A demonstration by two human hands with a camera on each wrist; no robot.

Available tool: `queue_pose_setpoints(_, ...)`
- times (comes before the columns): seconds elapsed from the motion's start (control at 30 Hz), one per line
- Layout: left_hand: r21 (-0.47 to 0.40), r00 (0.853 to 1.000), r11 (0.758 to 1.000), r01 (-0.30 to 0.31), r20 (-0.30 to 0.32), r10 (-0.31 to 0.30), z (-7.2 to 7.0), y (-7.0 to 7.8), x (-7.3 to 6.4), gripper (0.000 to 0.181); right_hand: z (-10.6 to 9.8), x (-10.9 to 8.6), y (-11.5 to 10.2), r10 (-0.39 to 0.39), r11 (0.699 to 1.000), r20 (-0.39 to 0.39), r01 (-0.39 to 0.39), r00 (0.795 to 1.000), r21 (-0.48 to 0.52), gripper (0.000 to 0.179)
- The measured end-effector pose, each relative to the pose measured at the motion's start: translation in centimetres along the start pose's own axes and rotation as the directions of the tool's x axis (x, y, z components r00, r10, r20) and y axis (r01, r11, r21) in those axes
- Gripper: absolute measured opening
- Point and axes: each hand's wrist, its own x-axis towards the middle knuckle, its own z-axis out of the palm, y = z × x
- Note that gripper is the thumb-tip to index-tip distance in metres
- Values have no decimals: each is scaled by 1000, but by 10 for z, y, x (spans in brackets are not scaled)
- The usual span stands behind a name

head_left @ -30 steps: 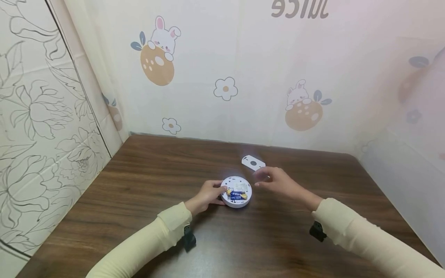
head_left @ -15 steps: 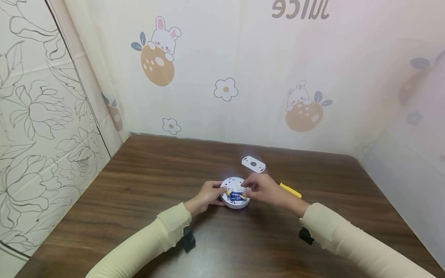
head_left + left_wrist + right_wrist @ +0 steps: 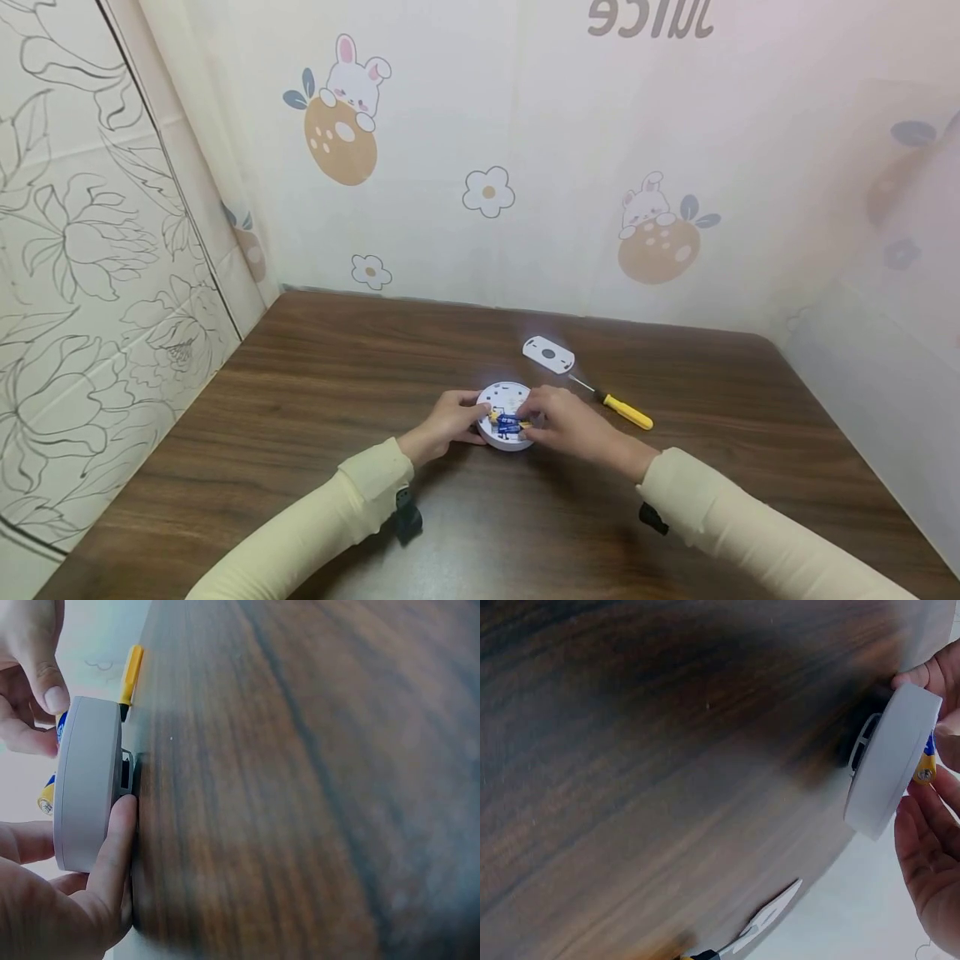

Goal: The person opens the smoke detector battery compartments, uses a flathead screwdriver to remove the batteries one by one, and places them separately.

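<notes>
A round white smoke alarm (image 3: 506, 398) lies back side up, its vented face toward the table in both wrist views. My left hand (image 3: 448, 422) grips it at the left edge, thumb on top and fingers around the side. Blue-and-yellow batteries (image 3: 507, 424) sit at its back, and one battery end (image 3: 46, 798) sticks out beyond the casing. At the right side my right hand (image 3: 573, 423) pinches a battery (image 3: 61, 726) between thumb and fingers, partly hiding it.
Behind the alarm lies a white mounting plate (image 3: 549, 355). A screwdriver (image 3: 628, 412) with a yellow handle rests right of it, its tip by the plate. The wooden table (image 3: 360, 358) ends at a patterned curtain (image 3: 450, 150).
My right hand has moved left from beside the plate onto the batteries, uncovering the screwdriver. My left hand and the smoke alarm have stayed in place.
</notes>
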Motion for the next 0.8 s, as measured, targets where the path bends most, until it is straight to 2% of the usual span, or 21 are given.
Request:
queue_pose_setpoints(0.3,-9,1000,1000,-2,-3,2,-1,-1,2,43,3,1,-1,-20,999,12,20,1000,-36,19)
queue_pose_setpoints(0.8,-12,1000,1000,4,-10,-5,-1,-3,5,43,6,1,4,-34,998,-46,36,998,47,14)
